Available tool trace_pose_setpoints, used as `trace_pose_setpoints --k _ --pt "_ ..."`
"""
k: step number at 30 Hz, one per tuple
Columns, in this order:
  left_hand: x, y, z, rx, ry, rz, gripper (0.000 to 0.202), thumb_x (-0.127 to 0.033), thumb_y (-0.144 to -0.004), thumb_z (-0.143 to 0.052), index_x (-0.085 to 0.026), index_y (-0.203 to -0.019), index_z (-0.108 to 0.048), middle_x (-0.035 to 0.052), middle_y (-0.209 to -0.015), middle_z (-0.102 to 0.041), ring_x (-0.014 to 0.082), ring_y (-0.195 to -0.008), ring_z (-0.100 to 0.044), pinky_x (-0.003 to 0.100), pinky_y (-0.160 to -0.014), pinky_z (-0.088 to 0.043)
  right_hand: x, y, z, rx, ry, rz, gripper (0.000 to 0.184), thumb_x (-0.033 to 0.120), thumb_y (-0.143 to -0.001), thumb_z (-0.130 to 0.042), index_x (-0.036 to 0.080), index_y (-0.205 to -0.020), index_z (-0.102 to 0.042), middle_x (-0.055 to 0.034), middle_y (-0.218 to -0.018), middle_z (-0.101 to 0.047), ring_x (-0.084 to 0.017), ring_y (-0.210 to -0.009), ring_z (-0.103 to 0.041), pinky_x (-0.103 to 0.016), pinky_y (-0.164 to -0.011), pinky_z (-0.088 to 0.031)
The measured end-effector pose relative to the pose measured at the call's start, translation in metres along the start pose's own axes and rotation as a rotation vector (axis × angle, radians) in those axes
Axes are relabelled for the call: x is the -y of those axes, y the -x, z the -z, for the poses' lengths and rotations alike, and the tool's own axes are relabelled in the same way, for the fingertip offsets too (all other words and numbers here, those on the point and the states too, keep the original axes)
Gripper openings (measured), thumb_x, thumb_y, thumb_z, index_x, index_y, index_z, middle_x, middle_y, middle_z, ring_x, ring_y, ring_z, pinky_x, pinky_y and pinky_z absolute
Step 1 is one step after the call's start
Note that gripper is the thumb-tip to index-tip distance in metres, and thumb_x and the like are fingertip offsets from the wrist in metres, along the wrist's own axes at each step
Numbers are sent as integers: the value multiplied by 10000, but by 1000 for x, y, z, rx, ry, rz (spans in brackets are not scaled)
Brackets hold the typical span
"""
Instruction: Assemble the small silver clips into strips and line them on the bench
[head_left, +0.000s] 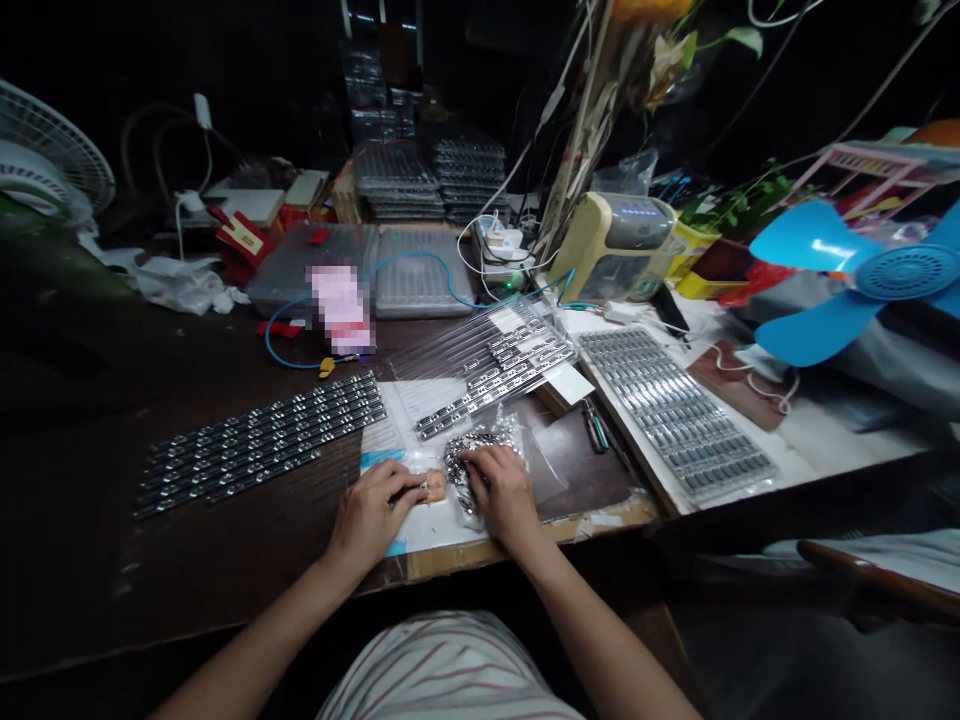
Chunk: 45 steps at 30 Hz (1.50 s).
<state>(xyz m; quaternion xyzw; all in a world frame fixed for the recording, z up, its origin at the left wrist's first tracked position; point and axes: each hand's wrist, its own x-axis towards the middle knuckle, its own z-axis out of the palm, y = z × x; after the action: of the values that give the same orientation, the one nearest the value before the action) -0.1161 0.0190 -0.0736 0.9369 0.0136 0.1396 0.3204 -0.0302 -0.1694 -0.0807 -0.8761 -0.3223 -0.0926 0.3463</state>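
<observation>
My left hand [375, 510] rests near the table's front edge, fingers closed in a pinch on a small tan and metal piece [435, 490]. My right hand [499, 490] lies beside it, fingers curled into a clear plastic bag [480, 450] full of small shiny metal parts. Both hands sit on a white sheet [435, 530]. Just beyond lies a clear tray [487, 370] holding rows of small metal parts. To the left, several long strips of the same parts [262, 445] lie side by side on the dark table.
A large filled tray [675, 410] lies at the right. Stacked trays [427, 180] stand at the back, with a blue cable [300, 360], a power strip [506, 260], a beige machine [615, 245], a blue fan [862, 275] and a white fan [45, 160].
</observation>
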Motion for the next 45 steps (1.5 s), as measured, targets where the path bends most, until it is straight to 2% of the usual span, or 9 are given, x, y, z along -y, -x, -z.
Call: trace_pose_setpoints --k 6,9,12,23,29,31,34,38,45 --pt "2 0 -2 6 41 -7 141 -273 -856 -585 -222 -902 -708 33 -844 -649 169 -801 -617 277 -713 -472 10 -1 6 -61 40 21 87 244 -883 -605 250 -885 -692 -14 -883 -689 -188 -869 -546 -337 -794 -348" --pt "5 -1 -2 -49 146 22 138 -254 -855 -578 -208 -891 -703 39 -864 -656 169 -818 -620 273 -718 -479 23 -4 1 2 -12 32 35 275 -835 -677 243 -828 -687 2 -813 -697 -172 -815 -550 -319 -767 -336" --pt "8 -5 -1 -128 227 60 136 -238 -850 -574 -197 -866 -703 40 -858 -660 168 -818 -624 259 -691 -485 33 -7 -10 90 -10 42 88 329 -802 -713 247 -790 -685 12 -775 -695 -166 -782 -539 -313 -739 -311" --pt "13 -3 -3 -136 248 112 142 -254 -840 -586 -203 -886 -711 37 -860 -664 166 -814 -627 243 -672 -482 38 -7 -19 167 77 112 112 330 -856 -647 332 -945 -714 2 -917 -665 -181 -851 -507 -330 -744 -310" --pt "15 -5 -1 -129 279 133 158 -277 -834 -579 -193 -861 -710 45 -866 -678 178 -821 -630 254 -658 -484 24 -12 -1 116 131 54 308 244 -867 -616 279 -1173 -624 -50 -1140 -616 -225 -998 -508 -358 -810 -382" --pt "13 -9 -1 -137 295 145 164 -277 -832 -576 -185 -850 -711 48 -862 -685 182 -820 -632 261 -660 -485 15 -12 5 143 168 56 354 251 -849 -637 274 -1201 -603 -59 -1180 -602 -243 -1020 -509 -373 -816 -399" --pt "7 -15 -2 -118 303 130 152 -272 -828 -587 -186 -845 -711 43 -856 -689 179 -816 -631 270 -691 -484 4 -10 6 143 138 67 268 281 -839 -653 266 -1106 -648 -55 -1087 -629 -227 -977 -538 -358 -815 -418" --pt "-4 -14 -7 -71 228 36 133 -271 -835 -601 -217 -886 -711 23 -851 -669 161 -801 -619 269 -716 -468 -3 -5 -1 41 59 18 87 242 -872 -605 238 -903 -686 -36 -913 -645 -187 -884 -567 -315 -785 -426" --pt "-14 -6 -13 -40 57 -72 130 -270 -846 -611 -239 -919 -714 22 -867 -658 160 -830 -601 277 -758 -455 -1 -3 -4 -24 37 12 172 212 -889 -541 236 -982 -684 -48 -939 -639 -194 -906 -552 -323 -828 -426"
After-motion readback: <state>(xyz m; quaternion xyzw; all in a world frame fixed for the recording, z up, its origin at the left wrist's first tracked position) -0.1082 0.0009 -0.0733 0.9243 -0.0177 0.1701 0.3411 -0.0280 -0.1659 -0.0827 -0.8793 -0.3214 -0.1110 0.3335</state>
